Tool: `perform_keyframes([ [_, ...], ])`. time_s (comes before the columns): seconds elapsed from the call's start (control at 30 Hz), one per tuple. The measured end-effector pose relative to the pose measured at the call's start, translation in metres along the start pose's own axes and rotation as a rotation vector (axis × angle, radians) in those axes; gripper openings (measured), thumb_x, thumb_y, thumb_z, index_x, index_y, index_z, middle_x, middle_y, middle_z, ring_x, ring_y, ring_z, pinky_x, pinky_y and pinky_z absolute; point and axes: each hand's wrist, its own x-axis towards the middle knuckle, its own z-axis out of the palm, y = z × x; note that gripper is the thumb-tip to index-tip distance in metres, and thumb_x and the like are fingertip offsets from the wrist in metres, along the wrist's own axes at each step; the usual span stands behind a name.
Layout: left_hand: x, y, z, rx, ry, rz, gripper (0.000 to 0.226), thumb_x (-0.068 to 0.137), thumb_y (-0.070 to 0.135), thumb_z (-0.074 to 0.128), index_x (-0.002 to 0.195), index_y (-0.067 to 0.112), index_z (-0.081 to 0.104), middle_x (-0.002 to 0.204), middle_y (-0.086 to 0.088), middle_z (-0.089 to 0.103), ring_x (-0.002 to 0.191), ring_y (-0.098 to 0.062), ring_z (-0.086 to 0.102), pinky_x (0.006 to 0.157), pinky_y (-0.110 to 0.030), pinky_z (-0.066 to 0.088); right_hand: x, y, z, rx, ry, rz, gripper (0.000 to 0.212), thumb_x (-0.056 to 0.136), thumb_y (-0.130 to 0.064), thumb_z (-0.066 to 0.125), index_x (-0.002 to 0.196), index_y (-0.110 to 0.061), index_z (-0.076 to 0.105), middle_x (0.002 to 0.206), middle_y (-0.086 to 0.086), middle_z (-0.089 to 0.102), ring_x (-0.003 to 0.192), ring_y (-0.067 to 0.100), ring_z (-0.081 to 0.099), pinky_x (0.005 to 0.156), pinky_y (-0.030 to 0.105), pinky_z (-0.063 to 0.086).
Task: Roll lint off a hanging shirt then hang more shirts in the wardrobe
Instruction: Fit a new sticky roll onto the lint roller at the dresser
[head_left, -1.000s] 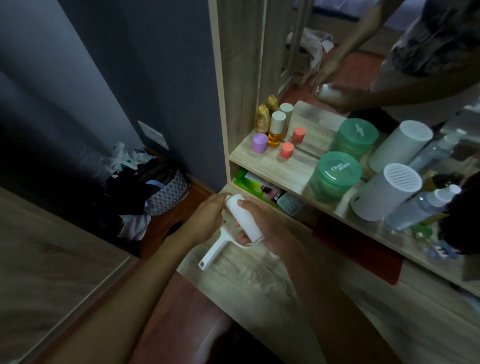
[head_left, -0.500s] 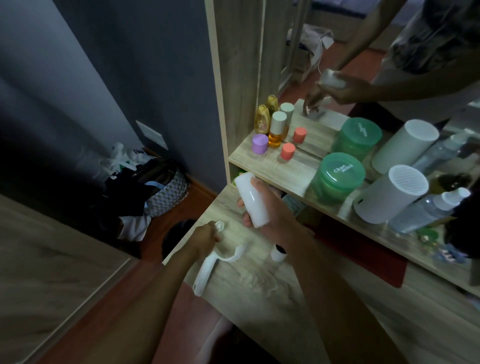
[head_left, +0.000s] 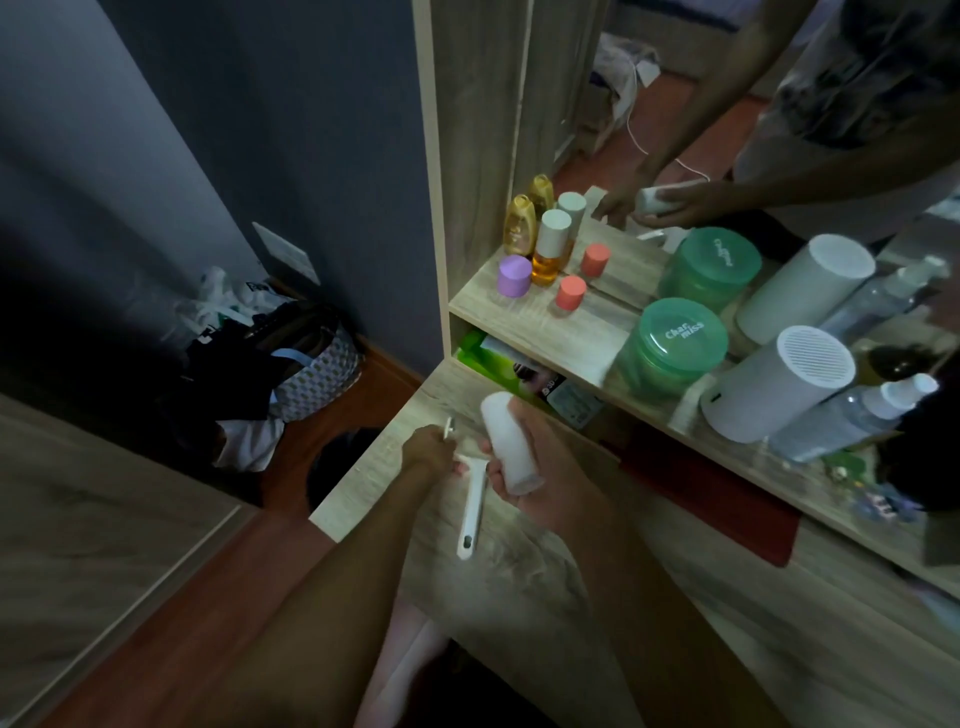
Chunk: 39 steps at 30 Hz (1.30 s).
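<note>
The lint roller is in two parts above a wooden dressing table (head_left: 519, 597). My right hand (head_left: 540, 467) grips the white cylindrical roll (head_left: 506, 441), which stands nearly upright. My left hand (head_left: 428, 449) holds the white plastic handle frame (head_left: 470, 509) at its top end; the handle points down toward me. The frame's end lies close beside the roll's lower end. No shirt or wardrobe rail is in view.
A mirror (head_left: 675, 104) behind the shelf reflects my hands. The shelf (head_left: 545, 332) carries small bottles, a purple jar (head_left: 514, 275), green tubs (head_left: 675, 343) and a white cylinder (head_left: 774, 384). A basket of clothes (head_left: 291, 374) sits on the floor at left.
The roll came off the handle frame a second ago. Since then my left hand has brought the frame back up beside the roll, and my right hand has lowered slightly.
</note>
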Motion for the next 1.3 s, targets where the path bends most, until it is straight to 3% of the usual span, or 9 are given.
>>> perform_keyframes([
  [0.07, -0.007, 0.004, 0.001, 0.006, -0.050, 0.038, 0.031, 0.096, 0.025, 0.051, 0.101, -0.001, 0.067, 0.090, -0.018, 0.070, 0.058, -0.011, 0.070, 0.059, -0.022, 0.057, -0.004, -0.003, 0.000, 0.055, -0.028, 0.027, 0.024, 0.093, -0.034, 0.057, 0.109, -0.016, 0.059, 0.090, 0.010, 0.057, 0.061, 0.014, 0.061, 0.049, 0.022, 0.051],
  [0.23, -0.020, 0.013, -0.010, 0.004, 0.083, 0.213, 0.034, 0.098, 0.031, 0.044, 0.105, 0.011, 0.070, 0.105, -0.013, 0.070, 0.099, -0.031, 0.063, 0.085, -0.036, 0.049, 0.001, 0.003, 0.005, -0.210, -0.056, 0.189, 0.035, 0.099, -0.041, 0.040, 0.090, -0.011, 0.055, 0.061, 0.003, 0.060, 0.044, 0.011, 0.052, 0.044, 0.017, 0.040],
  [0.33, -0.029, 0.019, -0.021, -0.367, -0.078, 0.122, 0.043, 0.098, 0.043, 0.041, 0.105, 0.014, 0.071, 0.103, -0.006, 0.071, 0.092, -0.021, 0.065, 0.076, -0.031, 0.050, 0.010, 0.012, 0.009, -0.440, -0.008, 0.188, 0.032, 0.098, -0.043, 0.042, 0.089, -0.016, 0.055, 0.064, -0.002, 0.060, 0.047, 0.008, 0.050, 0.038, 0.014, 0.038],
  [0.47, -0.029, 0.000, -0.031, -0.359, -0.296, 0.028, 0.039, 0.090, 0.048, 0.053, 0.101, 0.018, 0.074, 0.094, -0.009, 0.071, 0.074, -0.017, 0.063, 0.068, -0.029, 0.049, 0.011, 0.020, 0.022, -0.478, -0.043, 0.214, 0.028, 0.094, -0.046, 0.045, 0.090, -0.021, 0.056, 0.065, -0.003, 0.059, 0.039, 0.006, 0.052, 0.035, 0.012, 0.039],
  [0.6, -0.031, -0.017, -0.032, -0.498, -0.300, -0.093, 0.045, 0.087, 0.042, 0.056, 0.110, 0.005, 0.068, 0.096, -0.016, 0.069, 0.083, -0.027, 0.062, 0.086, -0.046, 0.050, 0.008, 0.020, 0.024, -0.453, -0.164, 0.314, 0.032, 0.093, -0.038, 0.046, 0.086, -0.009, 0.058, 0.068, 0.003, 0.054, 0.041, 0.009, 0.051, 0.037, 0.013, 0.037],
  [0.8, -0.026, -0.033, -0.039, -0.707, -0.138, -0.276, 0.032, 0.093, 0.009, 0.042, 0.111, -0.005, 0.063, 0.107, -0.025, 0.066, 0.092, -0.032, 0.065, 0.089, -0.044, 0.056, 0.003, 0.020, 0.014, -0.402, -0.139, 0.295, 0.033, 0.090, -0.035, 0.053, 0.095, -0.003, 0.061, 0.075, 0.009, 0.060, 0.044, 0.012, 0.053, 0.040, 0.016, 0.041],
  [0.97, -0.031, -0.037, -0.035, -0.521, 0.006, -0.151, 0.012, 0.092, 0.008, 0.056, 0.091, 0.006, 0.068, 0.086, -0.011, 0.065, 0.074, -0.022, 0.060, 0.070, -0.032, 0.049, 0.003, 0.022, 0.002, -0.377, -0.052, 0.283, 0.030, 0.089, -0.035, 0.055, 0.099, -0.007, 0.059, 0.080, 0.010, 0.062, 0.052, 0.014, 0.051, 0.042, 0.019, 0.042],
  [1.1, -0.018, -0.045, -0.028, -0.308, 0.138, -0.020, 0.017, 0.083, 0.008, 0.069, 0.072, 0.015, 0.058, 0.088, -0.007, 0.063, 0.089, -0.025, 0.061, 0.087, -0.031, 0.049, 0.005, 0.024, -0.010, -0.336, -0.046, 0.279, 0.037, 0.088, -0.037, 0.060, 0.109, -0.008, 0.058, 0.082, 0.011, 0.063, 0.054, 0.014, 0.052, 0.041, 0.020, 0.044],
  [1.3, -0.005, -0.056, -0.021, -0.028, 0.187, 0.052, 0.020, 0.078, 0.016, 0.076, 0.092, 0.004, 0.068, 0.096, -0.008, 0.069, 0.093, -0.024, 0.063, 0.084, -0.029, 0.047, 0.010, 0.026, -0.024, -0.348, -0.078, 0.286, 0.047, 0.084, -0.038, 0.062, 0.121, -0.011, 0.054, 0.088, 0.011, 0.062, 0.050, 0.015, 0.055, 0.041, 0.020, 0.044],
])
